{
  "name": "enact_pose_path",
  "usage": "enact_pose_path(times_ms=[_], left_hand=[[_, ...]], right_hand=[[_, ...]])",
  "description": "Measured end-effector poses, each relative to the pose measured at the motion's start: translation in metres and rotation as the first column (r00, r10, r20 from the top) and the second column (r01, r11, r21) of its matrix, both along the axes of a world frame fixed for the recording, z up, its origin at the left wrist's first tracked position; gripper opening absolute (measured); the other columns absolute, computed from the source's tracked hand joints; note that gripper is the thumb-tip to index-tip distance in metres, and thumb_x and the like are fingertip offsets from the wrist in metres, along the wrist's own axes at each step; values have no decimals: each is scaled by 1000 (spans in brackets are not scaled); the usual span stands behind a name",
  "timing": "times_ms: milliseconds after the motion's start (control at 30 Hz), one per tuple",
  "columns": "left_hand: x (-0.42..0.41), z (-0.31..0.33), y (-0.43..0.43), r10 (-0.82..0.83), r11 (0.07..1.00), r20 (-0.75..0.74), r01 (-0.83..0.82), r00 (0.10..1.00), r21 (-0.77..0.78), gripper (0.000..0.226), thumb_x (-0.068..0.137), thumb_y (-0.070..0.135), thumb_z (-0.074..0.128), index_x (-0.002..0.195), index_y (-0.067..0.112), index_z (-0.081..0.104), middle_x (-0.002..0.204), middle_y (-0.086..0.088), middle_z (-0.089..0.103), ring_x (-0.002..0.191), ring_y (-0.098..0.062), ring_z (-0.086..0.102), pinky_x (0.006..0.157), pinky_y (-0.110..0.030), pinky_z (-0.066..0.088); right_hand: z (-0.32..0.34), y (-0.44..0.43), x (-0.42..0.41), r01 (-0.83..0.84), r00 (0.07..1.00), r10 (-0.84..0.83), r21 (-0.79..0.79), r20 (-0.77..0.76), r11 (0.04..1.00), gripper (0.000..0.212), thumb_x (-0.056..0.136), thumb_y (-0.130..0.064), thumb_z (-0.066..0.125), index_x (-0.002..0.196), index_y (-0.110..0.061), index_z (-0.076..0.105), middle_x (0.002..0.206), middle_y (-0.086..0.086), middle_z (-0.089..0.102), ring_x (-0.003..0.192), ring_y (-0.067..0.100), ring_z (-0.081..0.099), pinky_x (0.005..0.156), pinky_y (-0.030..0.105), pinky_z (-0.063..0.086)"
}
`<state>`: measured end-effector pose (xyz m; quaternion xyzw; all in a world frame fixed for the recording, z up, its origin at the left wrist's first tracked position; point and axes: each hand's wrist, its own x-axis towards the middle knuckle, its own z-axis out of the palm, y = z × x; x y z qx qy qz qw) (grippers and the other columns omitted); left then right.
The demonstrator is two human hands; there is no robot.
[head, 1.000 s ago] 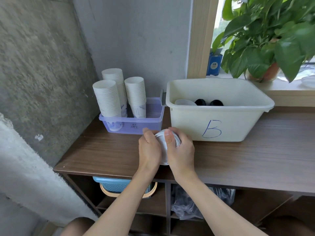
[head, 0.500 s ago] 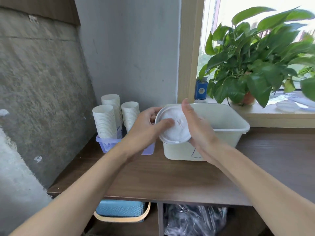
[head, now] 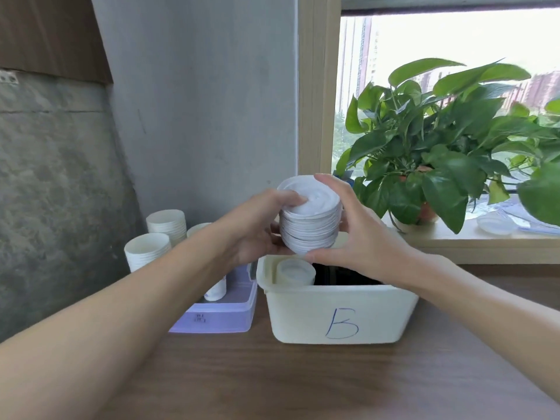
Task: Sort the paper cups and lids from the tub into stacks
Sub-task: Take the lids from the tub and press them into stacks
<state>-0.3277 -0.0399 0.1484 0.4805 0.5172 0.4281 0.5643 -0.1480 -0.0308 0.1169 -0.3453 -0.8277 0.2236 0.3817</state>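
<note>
A stack of white lids is held up in the air above the cream tub marked "B". My left hand grips the stack from the left, thumb on top. My right hand clasps it from the right, fingers over the top and thumb beneath. Inside the tub I see a white cup or lid stack at the left and dark items behind it. Stacks of white paper cups stand in a lilac tray left of the tub.
The tub and tray rest on a brown wooden shelf top. A grey wall rises at the left and behind. A potted green plant stands on the window sill at the right, with clear plastic items beside it.
Both hands have lifted the lid stack from the shelf top in front of the tub up above the tub. The view has tilted upward toward the window.
</note>
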Motion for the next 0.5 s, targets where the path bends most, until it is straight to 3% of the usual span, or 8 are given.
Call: enact_pose_path(times_ms=[67, 133, 300, 433, 500], left_hand=[[2, -1, 14, -2, 999, 11, 2, 1000, -47, 35, 88, 22, 62, 122, 13, 61, 122, -28, 64, 111, -42, 65, 89, -49, 57], [2, -5, 27, -8, 997, 9, 9, 1000, -81, 35, 89, 22, 62, 122, 13, 61, 123, -29, 63, 108, -42, 66, 90, -48, 57], [0, -22, 49, -42, 990, -26, 38, 999, -133, 27, 91, 23, 58, 115, 12, 65, 123, -26, 64, 99, -36, 66, 94, -46, 55], [-8, -33, 66, -68, 989, -103, 54, 992, -134, 31, 90, 23, 60, 118, 11, 66, 123, -23, 66, 108, -37, 67, 96, -49, 54], [-12, -36, 72, -98, 986, -147, 76, 984, -150, 34, 89, 24, 61, 121, 11, 65, 122, -20, 67, 112, -37, 65, 94, -47, 56]], right_hand=[[1, 14, 1, 36, 998, -37, 20, 58, 999, 100, 62, -32, 88, 130, -62, 21, 129, -10, 49, 118, 12, 51, 101, 35, 43], [-2, 27, 4, 40, 992, -43, 21, 118, 999, 94, 61, -34, 88, 126, -58, 24, 121, -11, 51, 112, 13, 52, 96, 32, 44], [-13, 48, 9, 73, 958, -92, 79, 273, 994, 72, 66, -40, 84, 112, -49, 29, 104, -23, 46, 98, 2, 48, 71, -2, 32], [-20, 63, 10, 44, 950, -53, 37, 307, 998, 69, 66, -44, 84, 112, -46, 32, 107, -14, 56, 100, 1, 53, 70, -4, 33], [-25, 73, 8, 10, 953, -3, -20, 302, 1000, 74, 64, -45, 85, 114, -50, 31, 110, -12, 56, 102, 4, 55, 78, 4, 41]])
